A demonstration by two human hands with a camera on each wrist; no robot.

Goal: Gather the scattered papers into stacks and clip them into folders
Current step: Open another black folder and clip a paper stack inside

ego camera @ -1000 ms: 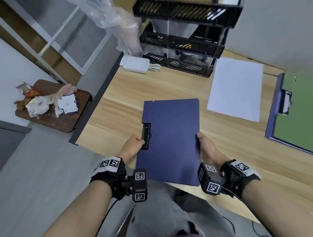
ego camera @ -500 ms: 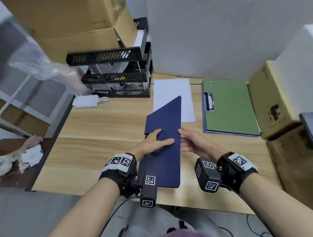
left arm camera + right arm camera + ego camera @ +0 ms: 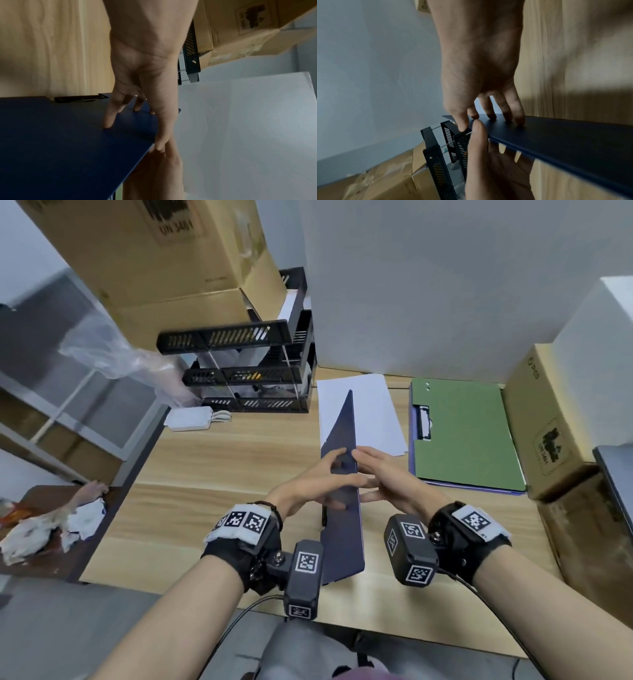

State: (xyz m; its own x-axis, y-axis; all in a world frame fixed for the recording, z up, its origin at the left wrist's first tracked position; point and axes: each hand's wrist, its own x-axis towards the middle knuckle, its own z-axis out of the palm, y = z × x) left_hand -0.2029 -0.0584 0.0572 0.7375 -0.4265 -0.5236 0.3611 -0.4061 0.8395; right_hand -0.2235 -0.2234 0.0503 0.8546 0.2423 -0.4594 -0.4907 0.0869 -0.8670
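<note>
Since half a second ago the blue folder (image 3: 342,508) has tipped further onto its edge, now almost upright between both hands.

At 9 o'clock a black tiered tray (image 3: 246,371) stands on the wooden desk (image 3: 205,474); at centre the left hand (image 3: 308,484) lays straight fingers (image 3: 109,119) on the folder's left face, thumb at its top edge; the right hand (image 3: 387,477) presses straight fingertips (image 3: 506,115) on the right face; white paper (image 3: 373,412) lies at 12 o'clock behind; a green clipboard folder (image 3: 469,436) lies flat at 2 o'clock, beside a cardboard box (image 3: 548,419).
</note>
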